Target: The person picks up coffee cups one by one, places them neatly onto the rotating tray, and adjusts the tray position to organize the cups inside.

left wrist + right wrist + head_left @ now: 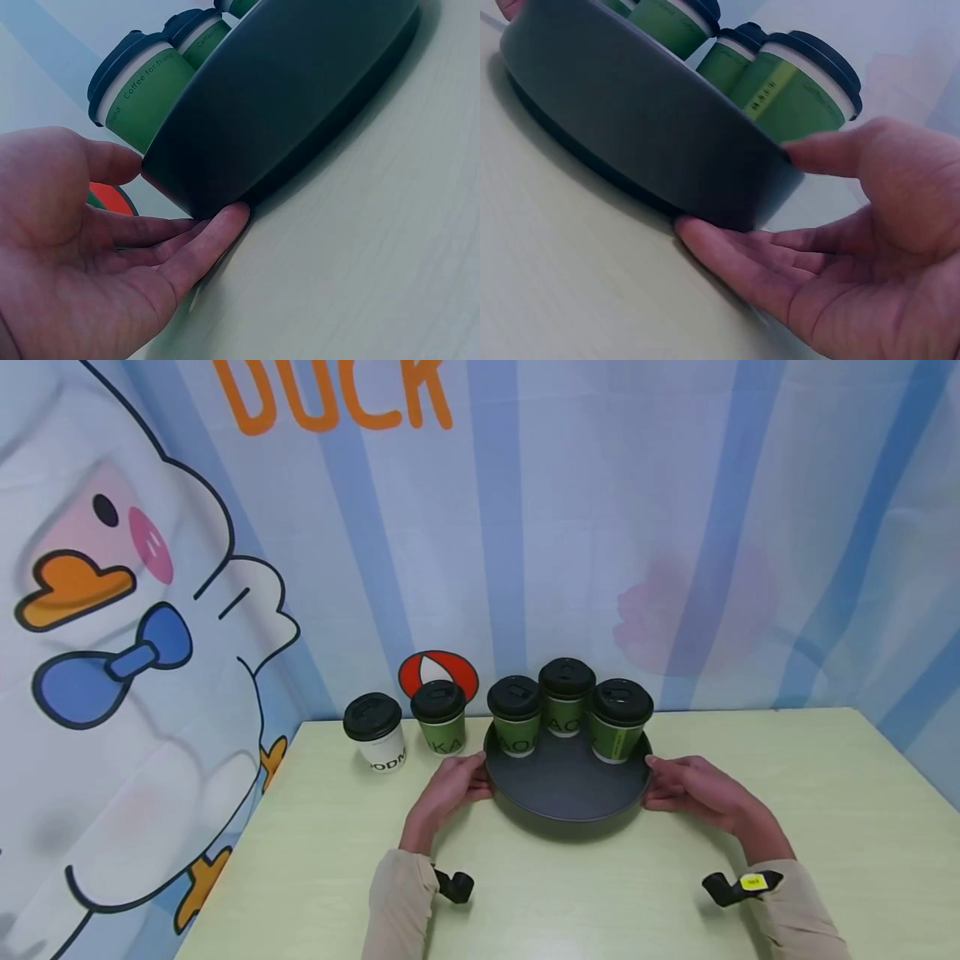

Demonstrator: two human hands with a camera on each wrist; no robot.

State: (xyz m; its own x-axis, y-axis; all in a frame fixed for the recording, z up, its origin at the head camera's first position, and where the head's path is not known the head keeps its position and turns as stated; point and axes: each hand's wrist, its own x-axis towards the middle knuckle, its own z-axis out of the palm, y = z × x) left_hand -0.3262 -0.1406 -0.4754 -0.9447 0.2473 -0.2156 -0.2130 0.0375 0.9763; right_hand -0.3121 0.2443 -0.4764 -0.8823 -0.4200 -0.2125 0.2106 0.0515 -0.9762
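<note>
A round dark grey pan (570, 797) with a low wall carries three green paper coffee cups with black lids: a left cup (516, 727), a rear cup (566, 697) and a right cup (621, 731). My left hand (452, 785) grips the pan's left side, thumb at the rim and fingers tucked under the bottom edge, as the left wrist view shows. Opposite it, my right hand (693, 789) holds the right side the same way, its thumb (821, 154) against the rim. A shadow lies on the table under the pan's front.
Left of the pan stand another green cup (440, 727) and a white cup (377, 739), both black-lidded, on the pale table (585, 902). Directly behind the table hangs a printed cloth backdrop (570, 527) with a cartoon duck. Black wrist cameras jut inward from both sleeves.
</note>
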